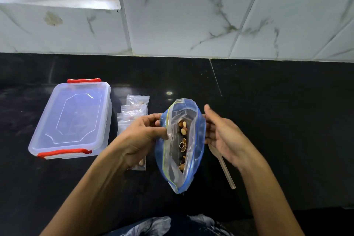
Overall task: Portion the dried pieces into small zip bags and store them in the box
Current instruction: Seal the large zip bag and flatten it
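Observation:
A large clear zip bag with a blue rim stands open in the middle of the black counter. Tan dried pieces lie inside it. My left hand pinches the bag's left rim. My right hand is beside the right rim, palm up, fingers relaxed against the plastic. Several small clear zip bags lie just left of the big bag, partly hidden behind my left hand. The clear storage box, with its lid on and red clips, sits at the left.
A pale plastic spoon lies on the counter under my right hand, handle pointing toward me. A white marbled tile wall rises behind the counter. Another small bag with pieces shows below my left wrist.

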`<state>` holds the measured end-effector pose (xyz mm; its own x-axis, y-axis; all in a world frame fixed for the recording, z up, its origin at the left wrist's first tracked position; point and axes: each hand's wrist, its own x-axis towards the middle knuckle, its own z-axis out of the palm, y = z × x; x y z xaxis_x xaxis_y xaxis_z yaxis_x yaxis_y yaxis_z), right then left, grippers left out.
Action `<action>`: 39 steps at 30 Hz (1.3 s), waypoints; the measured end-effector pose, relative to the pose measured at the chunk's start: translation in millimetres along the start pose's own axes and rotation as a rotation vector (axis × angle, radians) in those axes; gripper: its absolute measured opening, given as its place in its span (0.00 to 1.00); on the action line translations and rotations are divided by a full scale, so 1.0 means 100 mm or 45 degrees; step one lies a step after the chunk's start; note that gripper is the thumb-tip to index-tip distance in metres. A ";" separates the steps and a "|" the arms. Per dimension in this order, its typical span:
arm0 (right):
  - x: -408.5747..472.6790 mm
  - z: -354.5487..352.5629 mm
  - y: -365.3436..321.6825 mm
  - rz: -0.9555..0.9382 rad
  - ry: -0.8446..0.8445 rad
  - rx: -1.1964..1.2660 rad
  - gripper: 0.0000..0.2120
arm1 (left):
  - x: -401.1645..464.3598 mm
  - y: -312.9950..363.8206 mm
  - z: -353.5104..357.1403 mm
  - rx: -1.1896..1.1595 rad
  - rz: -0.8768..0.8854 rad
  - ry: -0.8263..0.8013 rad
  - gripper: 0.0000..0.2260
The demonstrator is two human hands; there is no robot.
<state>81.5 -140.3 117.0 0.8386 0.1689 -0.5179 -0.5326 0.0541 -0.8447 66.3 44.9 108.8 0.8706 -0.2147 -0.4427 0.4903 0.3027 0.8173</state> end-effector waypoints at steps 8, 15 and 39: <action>0.06 0.02 -0.08 -0.183 0.183 -0.538 0.12 | 0.08 0.02 -0.01 0.206 -0.135 0.241 0.06; 0.12 0.07 -0.12 -0.154 0.056 -0.580 0.11 | 0.11 0.10 0.07 0.625 0.155 0.336 0.04; 0.09 0.24 -0.15 -0.589 0.277 -1.181 0.11 | 0.22 0.08 0.16 0.854 0.513 0.458 0.12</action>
<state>93.7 -116.2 128.1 0.9888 0.1387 -0.0551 0.0625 -0.7201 -0.6910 88.4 27.6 111.6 0.9887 0.1326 -0.0695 0.1117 -0.3445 0.9321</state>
